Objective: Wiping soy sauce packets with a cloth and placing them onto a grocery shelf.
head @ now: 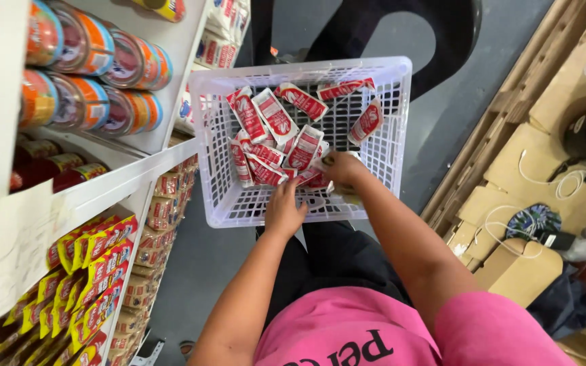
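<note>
Hands are working inside a white plastic basket (401, 102) resting on the lap: left hand (284, 209) and right hand (342, 168) are gripping red-and-white sachets (276, 115); shelves of cans (89, 47) are standing at nine o'clock.

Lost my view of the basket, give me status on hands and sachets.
Left hand and right hand both down in white basket. Red-and-white sachets piled loose inside; grip unclear. Nothing blocking.
</note>
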